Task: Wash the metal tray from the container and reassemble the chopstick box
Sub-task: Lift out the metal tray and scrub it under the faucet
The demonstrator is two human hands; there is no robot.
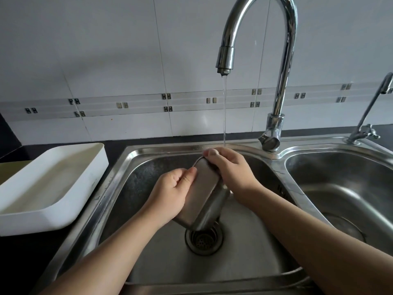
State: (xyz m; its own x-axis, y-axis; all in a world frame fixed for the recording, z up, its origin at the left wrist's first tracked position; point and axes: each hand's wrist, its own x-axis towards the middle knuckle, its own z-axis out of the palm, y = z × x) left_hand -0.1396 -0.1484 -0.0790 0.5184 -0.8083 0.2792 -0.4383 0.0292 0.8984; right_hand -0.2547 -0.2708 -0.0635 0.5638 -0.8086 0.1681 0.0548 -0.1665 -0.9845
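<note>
Kitchen corner, pretty plain. Tall chrome faucet (284,81) at back, thin water stream (224,113) running from spout. Behind faucet: glossy white wall tiles (106,50), grey decorative band (127,105) with little metallic squares. Below faucet: stainless double sink, left basin (159,262) with round drain strainer (204,241), right basin (340,188) off to right. Small second tap (370,107) further right of faucet. Dark countertop (25,262) far left of faucet. Light soft, even; bright reflections on chrome.

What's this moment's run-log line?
phase: rinsing | metal tray: tilted over drain | faucet: running | left hand: grips tray | right hand: grips tray top
</note>
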